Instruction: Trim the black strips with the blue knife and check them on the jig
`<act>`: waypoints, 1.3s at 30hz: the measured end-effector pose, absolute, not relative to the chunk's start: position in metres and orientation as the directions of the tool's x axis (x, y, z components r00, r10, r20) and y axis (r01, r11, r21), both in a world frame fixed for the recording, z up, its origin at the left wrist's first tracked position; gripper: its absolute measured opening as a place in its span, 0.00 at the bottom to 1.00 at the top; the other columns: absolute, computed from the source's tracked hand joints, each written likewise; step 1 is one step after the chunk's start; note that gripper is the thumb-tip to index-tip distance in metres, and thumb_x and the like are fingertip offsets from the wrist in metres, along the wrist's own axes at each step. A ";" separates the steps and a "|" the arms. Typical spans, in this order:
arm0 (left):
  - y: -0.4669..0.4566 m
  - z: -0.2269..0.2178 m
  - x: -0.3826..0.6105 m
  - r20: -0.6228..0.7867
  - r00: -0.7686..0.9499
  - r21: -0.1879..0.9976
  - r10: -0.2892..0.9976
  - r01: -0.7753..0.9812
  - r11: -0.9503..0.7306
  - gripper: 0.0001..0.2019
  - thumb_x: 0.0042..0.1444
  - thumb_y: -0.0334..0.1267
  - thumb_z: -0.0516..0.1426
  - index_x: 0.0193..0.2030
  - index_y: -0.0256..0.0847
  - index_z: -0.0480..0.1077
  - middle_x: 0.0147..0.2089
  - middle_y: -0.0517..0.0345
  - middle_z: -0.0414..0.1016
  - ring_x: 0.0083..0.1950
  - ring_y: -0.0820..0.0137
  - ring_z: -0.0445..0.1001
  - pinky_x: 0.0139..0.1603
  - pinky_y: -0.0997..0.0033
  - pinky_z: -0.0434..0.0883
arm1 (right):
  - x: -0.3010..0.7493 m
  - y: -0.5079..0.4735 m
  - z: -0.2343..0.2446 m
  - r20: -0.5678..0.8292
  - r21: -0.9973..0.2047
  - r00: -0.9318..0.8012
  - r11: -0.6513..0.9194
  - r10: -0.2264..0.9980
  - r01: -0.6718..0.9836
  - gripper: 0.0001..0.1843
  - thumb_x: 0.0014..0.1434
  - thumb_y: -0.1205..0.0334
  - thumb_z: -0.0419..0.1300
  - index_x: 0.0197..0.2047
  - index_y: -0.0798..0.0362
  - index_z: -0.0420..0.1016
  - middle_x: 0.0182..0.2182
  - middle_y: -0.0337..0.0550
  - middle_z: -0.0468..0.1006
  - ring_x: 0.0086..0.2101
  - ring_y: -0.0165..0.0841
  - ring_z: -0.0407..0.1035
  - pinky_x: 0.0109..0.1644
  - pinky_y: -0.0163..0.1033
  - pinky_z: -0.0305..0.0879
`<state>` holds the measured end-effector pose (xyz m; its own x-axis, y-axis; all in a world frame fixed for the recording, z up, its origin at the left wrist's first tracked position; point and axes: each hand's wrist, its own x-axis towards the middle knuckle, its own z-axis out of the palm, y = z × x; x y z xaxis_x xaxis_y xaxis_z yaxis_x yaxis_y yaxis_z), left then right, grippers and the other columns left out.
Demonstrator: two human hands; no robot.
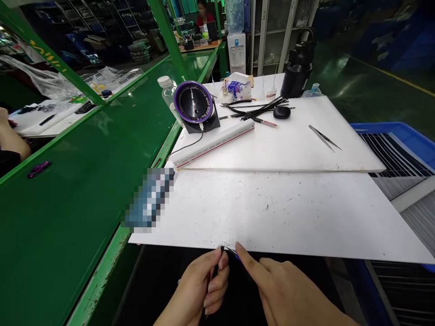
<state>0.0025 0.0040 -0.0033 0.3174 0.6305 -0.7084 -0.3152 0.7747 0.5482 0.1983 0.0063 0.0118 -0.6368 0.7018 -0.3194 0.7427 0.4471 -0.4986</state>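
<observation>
My left hand [200, 278] is closed around a narrow black strip [222, 249], pinching its upper end between thumb and forefinger just below the table's front edge. My right hand [280, 280] grips a slim tool [237, 256] with a blue body and a thin dark tip. Its forefinger lies stretched along the tool, and the other fingers are curled out of sight. The tip points left, close to the strip's upper end; whether they touch I cannot tell. My hand hides most of the tool, so its exact kind is unclear.
Small dark scraps dot the white table [272, 213]. On a white foam board [288, 149] lie tweezers [324, 137], a long white box [214, 144], a purple-rimmed fan [193, 103], cutters [238, 107] and black strips [265, 108]. A blue crate [390, 128] stands right; another person's arm [12, 138] shows left.
</observation>
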 end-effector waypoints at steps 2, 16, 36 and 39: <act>0.004 -0.002 0.003 -0.714 0.291 0.575 0.636 -0.274 0.771 0.16 0.62 0.50 0.50 0.30 0.41 0.62 0.18 0.70 0.50 0.15 0.81 0.40 0.13 0.81 0.43 | 0.197 0.008 0.015 -0.339 -0.520 -0.632 0.421 0.697 0.743 0.44 0.52 0.73 0.49 0.72 0.54 0.41 0.34 0.48 0.77 0.28 0.40 0.72 0.26 0.39 0.53; 0.004 0.007 0.011 -0.760 0.167 0.618 0.629 -0.117 0.777 0.19 0.60 0.55 0.51 0.29 0.41 0.61 0.18 0.70 0.52 0.16 0.81 0.42 0.14 0.81 0.41 | 0.196 0.009 0.015 -0.347 -0.441 -0.644 0.487 0.682 0.753 0.45 0.54 0.70 0.50 0.72 0.52 0.37 0.33 0.48 0.76 0.24 0.37 0.69 0.22 0.38 0.45; 0.006 0.008 0.014 -0.764 0.158 0.613 0.626 -0.125 0.780 0.20 0.60 0.56 0.51 0.29 0.41 0.61 0.18 0.71 0.51 0.15 0.82 0.41 0.13 0.82 0.42 | 0.193 0.010 0.018 -0.394 -0.471 -0.636 0.448 0.664 0.760 0.48 0.51 0.69 0.52 0.72 0.56 0.35 0.36 0.50 0.76 0.27 0.41 0.70 0.25 0.40 0.54; 0.005 0.008 0.014 -0.760 0.157 0.618 0.631 -0.127 0.776 0.20 0.60 0.56 0.50 0.29 0.41 0.61 0.18 0.70 0.51 0.15 0.82 0.41 0.13 0.82 0.43 | 0.193 0.011 0.019 -0.382 -0.471 -0.639 0.454 0.668 0.756 0.48 0.51 0.69 0.52 0.72 0.56 0.36 0.35 0.50 0.76 0.26 0.41 0.70 0.25 0.39 0.53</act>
<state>0.0140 0.0053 0.0077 0.1571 0.6306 -0.7601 -0.1273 0.7761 0.6176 0.1931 0.0110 0.0187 -0.6389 0.6681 -0.3815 0.7562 0.4539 -0.4713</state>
